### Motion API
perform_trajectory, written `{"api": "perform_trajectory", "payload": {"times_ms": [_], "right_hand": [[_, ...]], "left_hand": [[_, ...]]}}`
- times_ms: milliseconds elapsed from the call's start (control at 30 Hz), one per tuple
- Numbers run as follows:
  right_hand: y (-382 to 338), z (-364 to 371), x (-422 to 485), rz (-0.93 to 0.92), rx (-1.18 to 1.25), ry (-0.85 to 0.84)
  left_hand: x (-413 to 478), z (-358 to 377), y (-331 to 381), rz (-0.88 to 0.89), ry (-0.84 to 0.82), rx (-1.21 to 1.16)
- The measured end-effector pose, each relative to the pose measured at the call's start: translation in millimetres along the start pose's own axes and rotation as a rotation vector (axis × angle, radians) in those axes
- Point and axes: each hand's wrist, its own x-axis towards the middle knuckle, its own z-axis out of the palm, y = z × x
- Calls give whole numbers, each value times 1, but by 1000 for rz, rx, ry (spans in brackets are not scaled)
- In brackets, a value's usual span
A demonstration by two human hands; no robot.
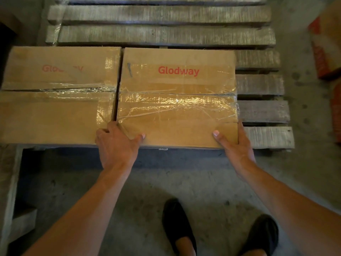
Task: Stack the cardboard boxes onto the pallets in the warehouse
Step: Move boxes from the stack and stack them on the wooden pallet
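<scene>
Two taped brown cardboard boxes printed "Glodway" lie side by side on the near edge of a weathered wooden pallet point(166, 34). The right box point(177, 100) is the one I hold: my left hand point(116, 145) grips its near left corner, fingers in the gap between the boxes, thumb on top. My right hand point(236, 143) clasps its near right corner, thumb on the lid and fingers down the side. The left box point(55, 100) touches it or nearly so.
Bare pallet slats point(262, 109) extend behind and to the right of the boxes. More cardboard boxes with red print point(326, 45) lie on the concrete floor at the right. My black shoes point(177, 226) stand on the floor below. Another pallet frame point(11, 191) sits at the left.
</scene>
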Motion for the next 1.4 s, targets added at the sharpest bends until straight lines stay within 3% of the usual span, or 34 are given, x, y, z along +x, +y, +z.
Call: {"api": "perform_trajectory", "payload": {"times_ms": [100,200,367,667,900,1133,1400], "right_hand": [[-1,-6,4,-42,-42,-62],[-2,-21,8,-44,-80,-46],[9,-97,3,-1,-35,238],[112,-343,-36,143,5,798],[224,-470,-84,401,263,977],[309,-512,-92,549,343,960],[361,-514,-39,667,471,958]], "left_hand": [[-3,-2,6,39,77,78],[-19,1,27,185,104,-1],[-59,29,102,622,-139,-63],[-195,127,333,1127,-467,-42],[-343,239,441,1444,-661,41],[-442,342,486,1367,-802,134],[-434,452,517,1148,-786,311]]}}
